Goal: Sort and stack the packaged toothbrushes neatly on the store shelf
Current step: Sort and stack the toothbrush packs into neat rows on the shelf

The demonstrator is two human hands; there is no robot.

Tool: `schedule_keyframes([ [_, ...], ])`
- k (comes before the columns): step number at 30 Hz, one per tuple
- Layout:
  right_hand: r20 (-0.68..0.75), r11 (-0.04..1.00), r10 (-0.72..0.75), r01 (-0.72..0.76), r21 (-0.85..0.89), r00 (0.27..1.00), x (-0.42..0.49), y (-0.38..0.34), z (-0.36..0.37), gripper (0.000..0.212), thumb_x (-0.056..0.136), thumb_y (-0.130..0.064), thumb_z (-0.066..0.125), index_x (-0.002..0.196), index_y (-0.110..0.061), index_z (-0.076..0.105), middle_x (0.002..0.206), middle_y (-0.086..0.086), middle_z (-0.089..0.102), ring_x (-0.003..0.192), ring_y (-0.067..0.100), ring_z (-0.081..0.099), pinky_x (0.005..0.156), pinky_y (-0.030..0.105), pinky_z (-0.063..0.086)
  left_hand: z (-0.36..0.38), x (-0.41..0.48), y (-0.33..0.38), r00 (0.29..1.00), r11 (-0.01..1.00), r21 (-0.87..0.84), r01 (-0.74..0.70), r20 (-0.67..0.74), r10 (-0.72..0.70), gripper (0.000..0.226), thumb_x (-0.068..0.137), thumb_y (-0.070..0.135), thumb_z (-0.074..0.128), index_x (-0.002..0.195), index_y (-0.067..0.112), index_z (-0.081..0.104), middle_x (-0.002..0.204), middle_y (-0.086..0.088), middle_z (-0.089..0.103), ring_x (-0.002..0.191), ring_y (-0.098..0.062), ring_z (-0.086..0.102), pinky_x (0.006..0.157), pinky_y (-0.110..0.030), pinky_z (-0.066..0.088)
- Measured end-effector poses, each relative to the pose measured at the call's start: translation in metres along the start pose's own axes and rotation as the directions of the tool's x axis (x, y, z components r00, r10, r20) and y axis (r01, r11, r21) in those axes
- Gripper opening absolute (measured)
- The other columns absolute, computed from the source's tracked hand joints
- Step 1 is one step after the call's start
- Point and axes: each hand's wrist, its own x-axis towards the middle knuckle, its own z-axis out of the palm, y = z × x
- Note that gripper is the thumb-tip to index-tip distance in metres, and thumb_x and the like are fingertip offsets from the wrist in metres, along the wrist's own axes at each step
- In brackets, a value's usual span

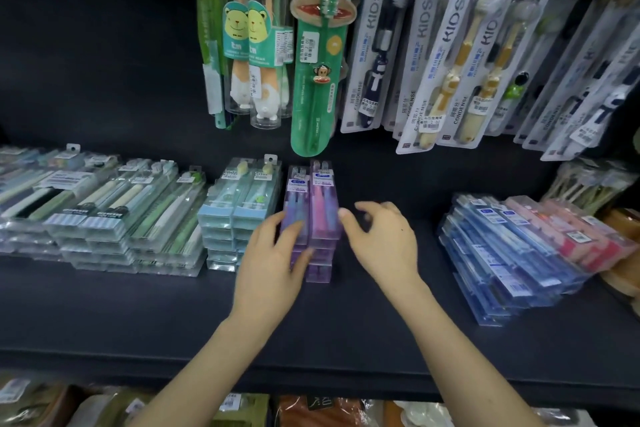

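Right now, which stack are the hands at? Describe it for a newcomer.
On the dark shelf, look mid-row, under the hanging green monkey toothbrush. The stack there, touched by the left hand, is purple and pink; neighbouring stacks are pale blue.

Shelf (311, 322) is plain black. The middle stack (310, 218) is purple on its left half, pink on its right, next to pale blue boxes (239, 215). The clear packs (104, 215) show green, cream and black. The right pile (502, 253) is deep blue, with pinkish-red packs (585, 239) alongside. The monkey pack (317, 80) is green, the KIDS cards (446, 55) white.
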Motion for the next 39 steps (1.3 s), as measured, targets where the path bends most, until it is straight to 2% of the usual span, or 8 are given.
schedule_keyframes([
  [3,-0.153,0.991,0.124,-0.131,-0.036,0.98,-0.03,0.047,-0.023,0.035,0.093,-0.042,0.055,0.117,-0.019,0.066,0.108,0.002,0.062,0.097,0.022,0.061,0.074,0.029,0.041,0.0,-0.015,0.006,0.982,0.992,0.015,-0.123,-0.141,0.124,0.023,0.077,0.009,0.077,0.098,0.002,0.07,0.098,-0.012,0.064,0.087,-0.031,0.061,0.072,-0.036,0.051],
  [7,-0.303,0.926,0.354,-0.377,-0.019,0.885,-0.066,0.113,-0.052,0.034,0.093,-0.031,0.058,0.119,-0.01,0.065,0.114,0.014,0.063,0.102,0.033,0.06,0.085,0.038,0.045,0.027,-0.029,0.041,0.979,0.965,-0.166,-0.203,-0.052,0.197,0.02,0.082,0.01,0.072,0.1,0.004,0.07,0.094,-0.007,0.062,0.086,-0.026,0.06,0.076,-0.03,0.048],
  [14,-0.541,0.882,0.351,-0.464,-0.084,0.764,-0.064,0.187,-0.095,0.055,0.087,-0.027,0.067,0.131,0.002,0.051,0.124,0.032,0.049,0.109,0.047,0.048,0.092,0.048,0.039,0.106,-0.014,0.11,0.916,0.843,-0.499,0.201,0.4,0.019,0.04,0.093,0.032,0.058,0.129,0.016,0.055,0.12,0.001,0.053,0.109,-0.012,0.053,0.094,-0.025,0.045],
  [22,-0.317,0.916,0.396,-0.394,0.074,0.862,-0.025,0.233,-0.115,0.065,0.086,-0.042,0.064,0.138,-0.007,0.046,0.13,0.009,0.041,0.123,0.03,0.044,0.1,0.039,0.039,0.177,0.028,0.176,0.695,0.58,-0.517,0.63,0.708,-0.123,0.06,0.091,0.051,0.053,0.142,0.022,0.04,0.139,0.0,0.048,0.114,-0.006,0.047,0.089,-0.019,0.036],
  [27,-0.207,0.903,0.404,-0.352,0.248,0.891,-0.015,0.255,-0.131,0.016,0.089,-0.038,0.063,0.099,-0.027,0.059,0.108,0.001,0.056,0.089,0.008,0.056,0.075,0.022,0.041,0.194,0.043,0.201,0.645,0.366,-0.571,0.735,0.755,-0.119,0.073,0.088,0.063,0.048,0.15,0.032,0.026,0.151,0.003,0.036,0.135,-0.017,0.039,0.112,-0.036,0.032],
  [32,0.047,0.691,0.553,-0.489,0.532,0.832,-0.005,0.269,-0.132,0.028,0.097,-0.046,0.046,0.111,-0.028,0.062,0.122,0.0,0.063,0.11,0.019,0.06,0.097,0.043,0.048,0.203,0.061,0.218,0.588,0.291,-0.54,0.79,0.802,-0.108,0.079,0.086,0.059,0.056,0.151,0.037,0.017,0.153,-0.002,0.032,0.136,-0.023,0.039,0.111,-0.043,0.034],
  [36,0.364,0.448,0.544,-0.628,0.636,0.756,-0.011,0.269,-0.122,0.036,0.093,-0.062,0.037,0.109,-0.036,0.056,0.111,-0.007,0.066,0.103,0.022,0.064,0.087,0.039,0.051,0.202,0.06,0.222,0.573,0.223,-0.536,0.814,0.804,-0.161,0.063,0.091,0.044,0.057,0.146,0.032,0.028,0.126,0.005,0.058,0.1,-0.007,0.064,0.071,-0.017,0.053],
  [39,0.415,0.492,0.467,-0.62,0.611,0.781,-0.015,0.274,-0.118,0.033,0.091,-0.061,0.041,0.111,-0.039,0.055,0.114,-0.007,0.066,0.104,0.02,0.064,0.092,0.04,0.051,0.2,0.056,0.219,0.546,0.226,-0.506,0.832,0.818,-0.18,0.051,0.093,0.044,0.055,0.139,0.03,0.039,0.107,0.012,0.063,0.061,0.009,0.064,0.038,-0.008,0.042],
])
